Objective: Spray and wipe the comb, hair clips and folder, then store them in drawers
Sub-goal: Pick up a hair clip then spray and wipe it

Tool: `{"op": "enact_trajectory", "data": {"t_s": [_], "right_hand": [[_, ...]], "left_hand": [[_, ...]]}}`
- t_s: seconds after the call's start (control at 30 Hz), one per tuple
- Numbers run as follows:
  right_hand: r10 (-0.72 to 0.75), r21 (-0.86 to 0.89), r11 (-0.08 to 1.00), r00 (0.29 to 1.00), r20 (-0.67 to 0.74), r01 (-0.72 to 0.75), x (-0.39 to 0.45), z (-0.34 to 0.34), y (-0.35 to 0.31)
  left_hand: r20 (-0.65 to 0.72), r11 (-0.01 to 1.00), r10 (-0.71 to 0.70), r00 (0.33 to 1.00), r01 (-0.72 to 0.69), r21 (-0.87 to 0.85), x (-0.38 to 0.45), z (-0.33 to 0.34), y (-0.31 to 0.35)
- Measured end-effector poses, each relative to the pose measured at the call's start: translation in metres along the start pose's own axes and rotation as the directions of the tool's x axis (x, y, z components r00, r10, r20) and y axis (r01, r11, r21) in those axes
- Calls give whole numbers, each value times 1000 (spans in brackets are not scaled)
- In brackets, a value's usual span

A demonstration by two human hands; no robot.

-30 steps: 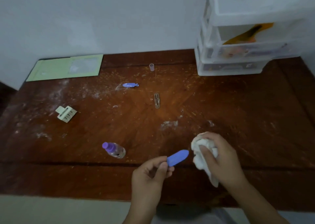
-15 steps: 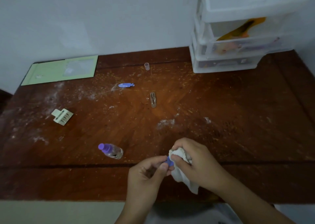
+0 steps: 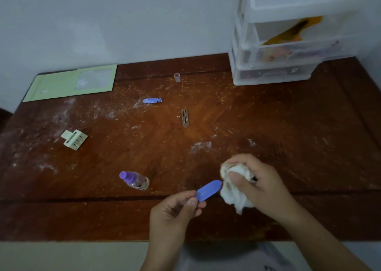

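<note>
A: Head view, lower centre: left hand (image 3: 175, 208) pinches flat blue plastic hair clip (image 3: 208, 190); right hand (image 3: 257, 184) clutches crumpled white cloth (image 3: 235, 188).
B: Change?
A: Cloth slid off the clip, tip exposed again. Wipe stroke done; storing probably next.

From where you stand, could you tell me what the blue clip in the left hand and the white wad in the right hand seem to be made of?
The flat blue hair clip looks like matte plastic: even colour, no glint. The crumpled white cloth looks like soft cotton or tissue: it bunches and folds; which, I cannot tell.
</note>
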State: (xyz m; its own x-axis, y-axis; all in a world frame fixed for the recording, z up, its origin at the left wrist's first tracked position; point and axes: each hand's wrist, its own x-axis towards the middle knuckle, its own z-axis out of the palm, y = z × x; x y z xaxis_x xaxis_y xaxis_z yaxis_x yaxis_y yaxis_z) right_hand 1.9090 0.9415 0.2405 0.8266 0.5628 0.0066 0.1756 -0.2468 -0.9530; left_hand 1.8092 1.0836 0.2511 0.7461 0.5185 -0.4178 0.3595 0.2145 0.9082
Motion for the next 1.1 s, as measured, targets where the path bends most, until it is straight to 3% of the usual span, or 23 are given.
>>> {"op": "enact_trajectory", "data": {"t_s": [0.1,0.17,0.27,0.37,0.43,0.53,0.67,0.77,0.87,0.97,1.03,1.1], "right_hand": [[-54,-191,976,963,264,107,2,13,-1],[-15,-96,994,919,395,58,3,11,-3],[-64,-38,995,893,445,91,-3,2,-3],[-75,-126,983,915,396,136,-13,-3,-5],[-167,-207,947,927,335,245,-17,-5,-8],[-379,-311,826,872,310,470,-22,-7,-11],[-509,-391,685,788,346,615,-28,-4,-6],[-476,-361,738,819,321,570,-26,-13,2],[-336,-334,869,931,142,365,-22,-30,-1],[-321,-213,925,947,6,315,-23,-25,-12],[-343,-203,917,939,31,342,-20,-7,-18],[-351,-302,883,932,85,360,-12,10,-15]], "left_hand": [[122,965,177,977,-196,174,-4,-2,2],[208,895,314,926,-362,262,-5,-7,2],[247,856,370,895,-432,284,-4,-13,-1],[232,880,333,914,-390,273,-8,-11,-1],[162,965,183,970,-209,159,-12,-6,2],[191,996,-77,979,85,-36,-15,0,10],[191,959,-172,966,209,-192,-16,0,15],[178,965,-172,969,203,-167,-16,1,13],[77,991,-66,995,75,-114,-15,0,12],[80,998,-3,997,9,-67,-15,4,12],[107,998,20,994,-13,-58,-16,8,13],[134,997,64,989,-59,-46,-17,11,15]]}}
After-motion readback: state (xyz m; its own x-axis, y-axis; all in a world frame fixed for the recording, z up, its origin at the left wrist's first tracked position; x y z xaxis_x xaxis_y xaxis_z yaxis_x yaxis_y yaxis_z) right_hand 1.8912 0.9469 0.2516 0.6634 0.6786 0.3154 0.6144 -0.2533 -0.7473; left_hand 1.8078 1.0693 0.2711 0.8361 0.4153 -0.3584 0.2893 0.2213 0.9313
